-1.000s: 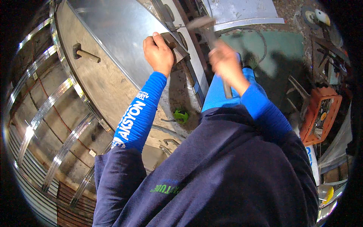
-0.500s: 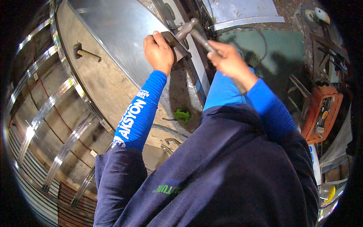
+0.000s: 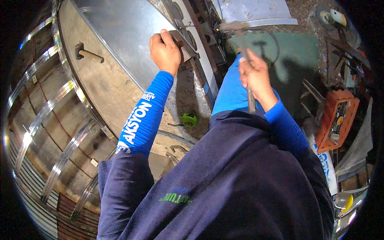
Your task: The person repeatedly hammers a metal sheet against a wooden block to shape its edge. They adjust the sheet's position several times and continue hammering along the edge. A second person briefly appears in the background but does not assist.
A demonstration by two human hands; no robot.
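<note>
My left hand [image 3: 165, 54] is closed on a dark block [image 3: 183, 44], pressing it at the right edge of a shiny sheet of metal [image 3: 120, 34]. Its fingertips are partly hidden behind the block. To the right, my right hand [image 3: 256, 76] grips a hammer [image 3: 244, 44] by its handle. The hammer's head is up, blurred by motion, and apart from the block. Below the left hand, a bright green tape measure [image 3: 189, 120] rests on the work surface.
Left of the sheet, a second hammer [image 3: 90, 55] with a wooden handle lies on the wooden board [image 3: 106, 80]. An orange crate [image 3: 338, 120] stands at right. A grinder [image 3: 338, 18] sits far right. A shiny metal frame [image 3: 60, 160] spans the left side.
My right hand has moved to the right, and the hammer has swung away from the block into a more upright position. My left hand stays on the block with little movement.
</note>
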